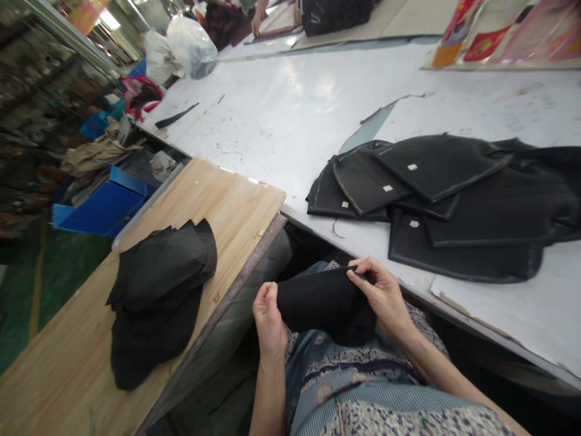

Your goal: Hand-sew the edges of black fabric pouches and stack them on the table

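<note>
black cloth (324, 303) is stretched between two bare hands, just off the near edge of the white bench (281, 121) and above the wearer's lap. the left hand (271, 318) has its fingers pinching the cloth's left end, thumb on top; the right hand (381, 297) has its fingers pinching the upper right corner, nearer to the bench. the cloth's lower right part hangs loose in folds over a patterned garment (354, 387).

to the left of the bench, a wooden board (236, 194) slants away with its far end close against the bench's near edge. dark cloth pieces (157, 272) lie on it in a loose, overlapping pile, well apart from the bench.

on the right part of the bench, black panels (454, 188) overlap, several bearing a small pale tag (412, 167). just behind them, a tear in the bench's white covering shows pale blue.

past the board, lower than the bench and off its left side, is a blue box (104, 203). a dark strip (176, 115) lies near the bench's left edge.

at the bench's far left corner is a clear plastic bag (190, 45); at its far right, printed packets (485, 36). beyond the bench's far edge are another person's hand (258, 21) and a black bundle (336, 15).
</note>
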Tool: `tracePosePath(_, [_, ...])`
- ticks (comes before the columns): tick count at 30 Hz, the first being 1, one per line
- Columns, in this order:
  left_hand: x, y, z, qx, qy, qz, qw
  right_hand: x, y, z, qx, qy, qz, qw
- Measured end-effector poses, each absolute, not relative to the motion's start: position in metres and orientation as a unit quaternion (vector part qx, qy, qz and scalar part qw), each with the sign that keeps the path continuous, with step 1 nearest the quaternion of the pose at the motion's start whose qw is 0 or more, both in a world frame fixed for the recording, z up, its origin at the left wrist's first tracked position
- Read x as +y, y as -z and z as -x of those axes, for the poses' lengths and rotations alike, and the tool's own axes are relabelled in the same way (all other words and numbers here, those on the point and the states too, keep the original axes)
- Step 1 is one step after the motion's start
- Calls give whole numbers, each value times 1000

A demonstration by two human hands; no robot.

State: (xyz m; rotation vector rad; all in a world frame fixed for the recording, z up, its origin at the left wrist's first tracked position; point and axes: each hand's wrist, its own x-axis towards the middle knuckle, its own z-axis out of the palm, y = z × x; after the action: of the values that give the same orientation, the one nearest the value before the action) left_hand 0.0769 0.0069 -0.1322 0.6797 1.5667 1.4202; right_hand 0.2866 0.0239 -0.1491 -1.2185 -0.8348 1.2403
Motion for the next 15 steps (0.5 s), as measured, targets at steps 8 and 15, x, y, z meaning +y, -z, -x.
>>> tracePosePath(8, [13,118,-46,641,-330,-655,224,32,132,-296,-434,-525,487,546])
tracePosePath(15, [32,96,-70,524,-248,-779,240,35,122,-293,-481,-529,459,527])
